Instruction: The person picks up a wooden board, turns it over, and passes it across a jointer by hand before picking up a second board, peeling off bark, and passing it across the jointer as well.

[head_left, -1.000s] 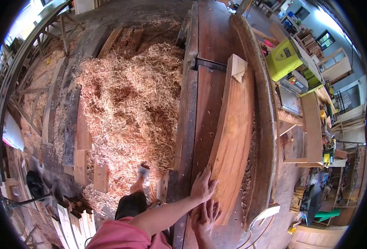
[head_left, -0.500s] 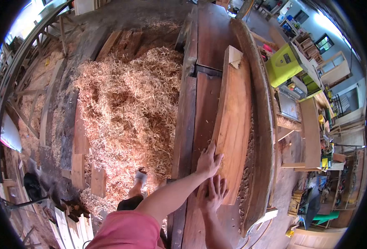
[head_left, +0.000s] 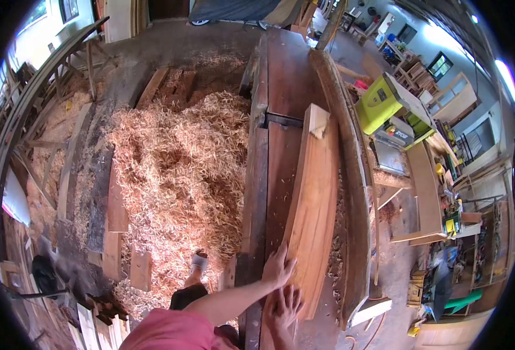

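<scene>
A long, thick, slightly curved reddish-brown board (head_left: 313, 204) lies lengthwise on a dark wooden bench (head_left: 280, 157). Its pale end (head_left: 317, 121) points away from me. My left hand (head_left: 278, 269) rests on the board's left edge near its close end, fingers extended. Just below it, my right hand (head_left: 284, 307) lies against the same edge with its fingers spread. Neither hand is wrapped round anything. Along the board's right side runs a heavy rough-edged slab (head_left: 352, 233).
A big heap of wood shavings (head_left: 181, 169) covers the floor left of the bench. Loose planks (head_left: 114, 198) lie beyond it. A green machine (head_left: 380, 104) stands at the right, near a brown panel (head_left: 423, 192).
The view has tilted up and shifted, so the board and both hands appear lower and further left. Both hands remain at the board's near left edge.
</scene>
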The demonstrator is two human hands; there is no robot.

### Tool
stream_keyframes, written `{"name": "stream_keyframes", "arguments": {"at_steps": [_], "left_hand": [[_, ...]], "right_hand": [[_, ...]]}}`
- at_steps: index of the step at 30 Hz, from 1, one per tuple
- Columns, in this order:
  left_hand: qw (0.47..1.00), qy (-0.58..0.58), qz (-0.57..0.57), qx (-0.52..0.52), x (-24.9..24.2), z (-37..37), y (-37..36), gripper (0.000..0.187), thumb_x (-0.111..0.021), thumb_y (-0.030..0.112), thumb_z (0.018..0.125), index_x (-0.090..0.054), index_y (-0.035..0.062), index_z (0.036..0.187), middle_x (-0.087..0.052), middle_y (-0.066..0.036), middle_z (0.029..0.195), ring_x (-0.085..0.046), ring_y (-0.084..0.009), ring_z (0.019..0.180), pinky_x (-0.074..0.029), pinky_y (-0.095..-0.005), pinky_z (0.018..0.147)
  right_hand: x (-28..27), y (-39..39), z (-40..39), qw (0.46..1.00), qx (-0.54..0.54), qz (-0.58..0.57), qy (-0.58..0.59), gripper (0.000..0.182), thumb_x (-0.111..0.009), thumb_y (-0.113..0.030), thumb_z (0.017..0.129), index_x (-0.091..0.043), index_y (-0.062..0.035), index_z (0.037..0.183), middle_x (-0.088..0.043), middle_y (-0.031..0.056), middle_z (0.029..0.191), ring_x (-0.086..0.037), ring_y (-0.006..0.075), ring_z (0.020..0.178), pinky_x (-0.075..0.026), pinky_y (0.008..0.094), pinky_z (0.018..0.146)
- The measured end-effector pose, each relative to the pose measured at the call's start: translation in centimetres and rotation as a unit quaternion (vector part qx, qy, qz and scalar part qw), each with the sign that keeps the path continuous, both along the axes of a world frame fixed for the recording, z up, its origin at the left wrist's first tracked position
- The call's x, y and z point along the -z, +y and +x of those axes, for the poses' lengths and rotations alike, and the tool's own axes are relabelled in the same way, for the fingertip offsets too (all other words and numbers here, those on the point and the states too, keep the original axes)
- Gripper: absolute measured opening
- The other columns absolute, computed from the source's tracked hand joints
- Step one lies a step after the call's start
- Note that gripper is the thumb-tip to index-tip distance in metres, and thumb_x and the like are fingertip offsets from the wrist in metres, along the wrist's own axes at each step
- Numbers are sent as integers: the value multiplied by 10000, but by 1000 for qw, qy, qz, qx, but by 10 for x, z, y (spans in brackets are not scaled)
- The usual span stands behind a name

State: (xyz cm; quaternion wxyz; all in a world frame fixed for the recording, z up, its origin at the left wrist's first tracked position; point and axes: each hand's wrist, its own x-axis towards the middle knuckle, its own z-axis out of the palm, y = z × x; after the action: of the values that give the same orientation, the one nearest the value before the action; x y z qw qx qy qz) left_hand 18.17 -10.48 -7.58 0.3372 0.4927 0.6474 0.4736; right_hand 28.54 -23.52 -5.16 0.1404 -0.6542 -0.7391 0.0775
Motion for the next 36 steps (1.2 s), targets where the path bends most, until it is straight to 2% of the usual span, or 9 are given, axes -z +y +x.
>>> {"name": "stream_keyframes", "arguments": {"at_steps": [1,4,6,8,18,19,22,26,36], "left_hand": [[1000,8,-3,6,-5,4,-25,738,-671,271,934,-358,-58,1515,-618,-303,1241,-598,-504,1053,-487,-550,942],[996,-30,-77,46,-18,18,-104,742,-688,277,930,-369,-74,1501,-568,-312,1375,-591,-506,1151,-483,-519,1012],[998,33,-5,49,-7,27,-143,746,-688,298,937,-372,-76,1499,-538,-311,1422,-579,-497,1203,-463,-513,1056],[997,10,-43,59,-3,30,-153,744,-687,308,940,-376,-73,1498,-535,-312,1425,-578,-490,1214,-453,-519,1065],[997,2,-41,61,5,29,-135,726,-680,306,939,-398,-104,1469,-528,-324,1425,-565,-477,1243,-442,-508,1079],[996,-16,-63,59,-11,23,-121,732,-674,297,940,-383,-112,1473,-529,-324,1424,-561,-469,1256,-435,-514,1086],[996,-4,-58,61,-9,15,-89,739,-666,289,946,-360,-108,1489,-533,-325,1417,-564,-464,1250,-433,-530,1079],[998,53,15,16,6,13,-68,761,-673,296,938,-353,-67,1526,-572,-296,1368,-582,-498,1142,-479,-503,1009],[998,20,-39,49,-1,7,-51,745,-656,313,962,-352,-86,1513,-512,-316,1444,-544,-479,1264,-470,-493,1046]], "right_hand": [[-14,-24,1,1000,-8,-6,-25,486,-676,-242,886,-671,-169,1366,-558,191,1473,-393,474,1439,-218,629,1189],[2,-110,20,1000,24,4,-2,484,-695,-265,856,-698,-170,1332,-599,180,1429,-427,494,1413,-184,638,1204],[3,-146,41,998,-45,20,-48,516,-684,-317,898,-656,-164,1390,-571,171,1467,-478,454,1381,-319,646,1137],[8,-165,50,997,-59,22,-54,511,-683,-316,901,-657,-166,1388,-572,168,1467,-476,453,1383,-318,646,1139],[6,-139,38,999,-26,15,-33,518,-684,-319,915,-638,-135,1398,-579,187,1452,-466,452,1395,-297,640,1161],[8,-129,29,999,4,34,-19,489,-695,-268,851,-701,-177,1331,-583,160,1459,-411,490,1429,-144,645,1214],[-2,-96,18,1000,18,-22,-12,489,-693,-264,850,-702,-184,1333,-570,156,1477,-393,485,1445,-111,649,1218],[7,-75,12,1000,16,-8,-17,475,-696,-308,870,-687,-189,1330,-602,151,1432,-405,481,1433,-102,685,1199],[3,-56,9,999,2,-2,-35,417,-672,-290,898,-709,-151,1290,-611,172,1420,-406,484,1436,-73,666,1212]]}}
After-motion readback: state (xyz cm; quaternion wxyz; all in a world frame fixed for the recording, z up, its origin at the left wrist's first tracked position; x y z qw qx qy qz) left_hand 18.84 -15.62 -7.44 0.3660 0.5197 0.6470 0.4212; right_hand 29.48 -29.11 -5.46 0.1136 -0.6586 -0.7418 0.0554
